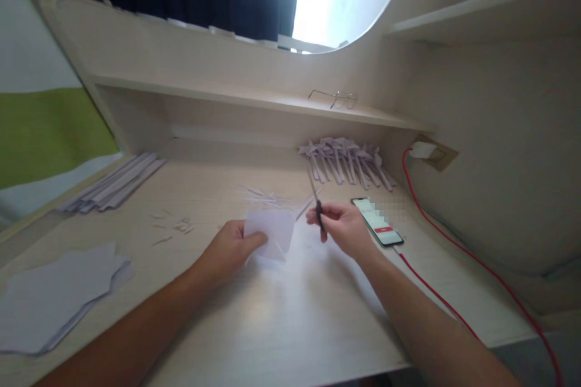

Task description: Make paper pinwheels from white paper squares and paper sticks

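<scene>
White paper piece [272,233] sits pinched in my left hand [229,251] while my right hand [345,227], closed on scissors [318,205], should cut slowly, blades just beside my left fingers.

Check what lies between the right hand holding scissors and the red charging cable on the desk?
Head view: a black smartphone with lit screen lies between the right hand and the red cable.

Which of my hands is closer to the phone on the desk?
Right. Your right hand, gripping scissors, sits just beside the phone; your left hand, holding paper, is farther away.
</scene>
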Motion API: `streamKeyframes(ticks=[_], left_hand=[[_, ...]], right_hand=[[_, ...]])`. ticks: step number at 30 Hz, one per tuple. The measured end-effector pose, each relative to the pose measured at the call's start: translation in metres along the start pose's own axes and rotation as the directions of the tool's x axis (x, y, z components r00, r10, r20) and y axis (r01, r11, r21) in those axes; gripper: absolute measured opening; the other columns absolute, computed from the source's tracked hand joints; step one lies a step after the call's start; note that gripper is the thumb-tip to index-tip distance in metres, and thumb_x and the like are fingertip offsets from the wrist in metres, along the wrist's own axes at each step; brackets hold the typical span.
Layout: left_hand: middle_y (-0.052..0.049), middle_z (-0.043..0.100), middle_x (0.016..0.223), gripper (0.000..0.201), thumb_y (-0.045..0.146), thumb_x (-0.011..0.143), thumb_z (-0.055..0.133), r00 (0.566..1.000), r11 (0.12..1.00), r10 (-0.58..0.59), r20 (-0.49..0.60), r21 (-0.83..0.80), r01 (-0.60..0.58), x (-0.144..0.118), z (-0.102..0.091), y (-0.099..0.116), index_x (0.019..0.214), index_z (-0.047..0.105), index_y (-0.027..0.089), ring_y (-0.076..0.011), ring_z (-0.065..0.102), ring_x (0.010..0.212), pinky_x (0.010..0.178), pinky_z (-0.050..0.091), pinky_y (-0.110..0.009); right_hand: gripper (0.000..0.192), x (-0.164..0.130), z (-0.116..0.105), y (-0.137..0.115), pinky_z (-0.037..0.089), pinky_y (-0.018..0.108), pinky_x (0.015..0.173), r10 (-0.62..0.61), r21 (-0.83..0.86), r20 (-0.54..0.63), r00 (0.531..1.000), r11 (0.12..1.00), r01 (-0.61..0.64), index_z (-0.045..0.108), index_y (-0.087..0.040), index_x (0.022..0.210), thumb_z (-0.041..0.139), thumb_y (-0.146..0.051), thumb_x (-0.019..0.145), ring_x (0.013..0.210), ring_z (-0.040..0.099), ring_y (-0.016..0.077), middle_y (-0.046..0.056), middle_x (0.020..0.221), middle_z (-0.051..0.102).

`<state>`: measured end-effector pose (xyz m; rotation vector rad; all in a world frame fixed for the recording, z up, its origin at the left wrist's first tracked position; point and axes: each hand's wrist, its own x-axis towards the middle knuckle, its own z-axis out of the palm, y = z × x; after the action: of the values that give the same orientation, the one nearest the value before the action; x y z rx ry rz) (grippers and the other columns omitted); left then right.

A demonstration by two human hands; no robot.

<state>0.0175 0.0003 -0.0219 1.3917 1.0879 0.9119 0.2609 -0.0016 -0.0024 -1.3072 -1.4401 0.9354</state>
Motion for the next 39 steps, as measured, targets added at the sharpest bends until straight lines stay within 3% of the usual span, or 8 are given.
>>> streamKeyframes(ticks=[5,9,17,21,25,32,36,39], left_hand=[[0.000,0.058,0.056,0.017,0.028,0.070,0.061,0.982,0.990,-0.076,0.170,0.133,0.054,0.003,-0.005,-0.009,0.065,0.068,0.014,-0.0137,0.047,0.049,0.049,0.032,-0.024],[0.001,0.060,0.061,0.015,0.024,0.071,0.057,0.956,0.970,-0.107,0.274,0.238,0.040,0.000,-0.005,-0.006,0.070,0.069,0.013,-0.0129,0.050,0.053,0.051,0.032,-0.024],[-0.002,0.066,0.068,0.022,0.029,0.070,0.064,0.985,0.987,-0.077,0.156,0.151,0.053,-0.002,-0.009,0.012,0.081,0.073,0.012,-0.0155,0.057,0.059,0.056,0.039,-0.025],[-0.002,0.062,0.061,0.025,0.033,0.071,0.064,0.982,0.985,-0.095,0.165,0.158,0.069,-0.001,-0.009,0.008,0.075,0.074,0.010,-0.0147,0.053,0.053,0.053,0.035,-0.025],[-0.002,0.064,0.063,0.027,0.036,0.073,0.065,0.989,0.992,-0.082,0.126,0.109,0.069,0.002,-0.008,0.002,0.077,0.073,0.010,-0.0154,0.055,0.054,0.053,0.036,-0.025],[-0.004,0.068,0.069,0.030,0.040,0.075,0.069,0.995,0.995,-0.090,0.044,0.040,0.088,0.001,-0.009,0.006,0.083,0.072,0.011,-0.0172,0.060,0.059,0.056,0.042,-0.026],[-0.003,0.066,0.068,0.033,0.042,0.073,0.071,0.994,0.994,-0.105,-0.005,0.016,0.105,-0.001,-0.009,0.009,0.084,0.071,0.011,-0.0159,0.057,0.056,0.053,0.040,-0.025],[-0.002,0.065,0.066,0.035,0.046,0.073,0.071,0.994,0.994,-0.107,-0.023,0.001,0.107,-0.002,-0.008,0.010,0.081,0.070,0.012,-0.0151,0.056,0.055,0.051,0.040,-0.025]], right_hand=[[0.035,-0.013,0.009,-0.008,0.053,0.027,0.055,-0.037,0.200,0.083,0.996,0.980,0.020,0.076,-0.015,0.091,0.089,-0.036,0.067,0.057,0.062,0.0121,0.006,0.086,0.077],[0.023,-0.023,0.018,-0.005,0.051,0.024,0.060,-0.030,0.161,0.189,0.982,0.987,-0.001,0.076,-0.016,0.083,0.089,-0.029,0.069,0.065,0.065,0.0131,0.003,0.078,0.075],[0.022,-0.026,0.025,0.001,0.047,0.023,0.051,-0.042,0.185,0.040,0.998,0.982,0.034,0.074,-0.015,0.084,0.085,-0.031,0.074,0.055,0.057,0.0106,0.001,0.070,0.070],[0.023,-0.027,0.025,-0.005,0.050,0.024,0.052,-0.056,0.198,0.066,0.996,0.979,0.041,0.074,-0.016,0.086,0.083,-0.034,0.077,0.055,0.058,0.0107,0.001,0.072,0.071],[0.020,-0.021,0.014,-0.008,0.049,0.023,0.051,0.001,0.064,0.167,0.986,0.998,-0.011,0.077,-0.014,0.084,0.077,-0.034,0.081,0.054,0.057,0.0105,0.003,0.071,0.072],[0.016,0.002,-0.012,0.010,0.044,0.022,0.043,0.066,-0.152,0.139,0.988,0.987,-0.045,0.072,-0.013,0.081,0.070,-0.029,0.084,0.049,0.056,0.0098,0.006,0.077,0.075],[0.021,0.003,-0.023,0.005,0.044,0.023,0.044,-0.026,-0.100,0.038,0.999,0.995,0.029,0.069,-0.015,0.081,0.073,-0.035,0.084,0.049,0.056,0.0101,0.006,0.077,0.076],[0.028,0.000,-0.033,-0.011,0.047,0.025,0.048,-0.164,-0.024,-0.186,0.969,0.986,0.163,0.071,-0.015,0.084,0.079,-0.042,0.080,0.051,0.059,0.0120,0.006,0.075,0.075]])
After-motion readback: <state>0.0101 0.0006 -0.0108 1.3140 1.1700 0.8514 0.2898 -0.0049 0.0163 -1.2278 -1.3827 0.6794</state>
